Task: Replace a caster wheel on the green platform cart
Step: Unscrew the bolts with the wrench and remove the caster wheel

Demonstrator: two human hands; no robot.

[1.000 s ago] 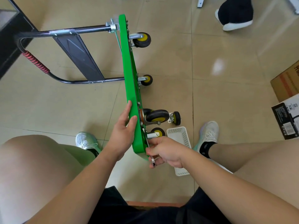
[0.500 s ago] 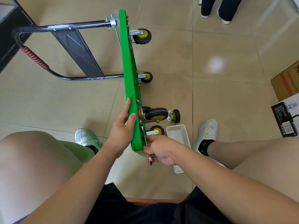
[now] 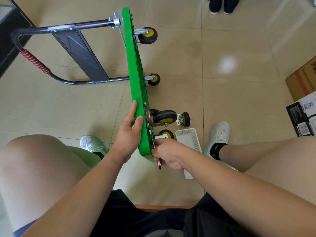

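The green platform cart stands on its edge between my knees, its underside facing right. Black casters with yellow hubs stick out to the right: one at the far end, one further down, a larger swivel caster and a small one at the near end. My left hand grips the deck's near edge. My right hand is closed on a metal wrench held against the deck's near underside. A loose caster lies on the floor beside the cart.
A white perforated basket sits on the tile floor by my right foot. The cart's folded black handle with a red grip lies to the left. Cardboard boxes stand at the right edge. Another person's feet are at the top.
The person at the top stepped from one foot to both feet standing. My right hand with the wrench stays at the near caster mount, shifting only slightly; the left hand keeps its hold.
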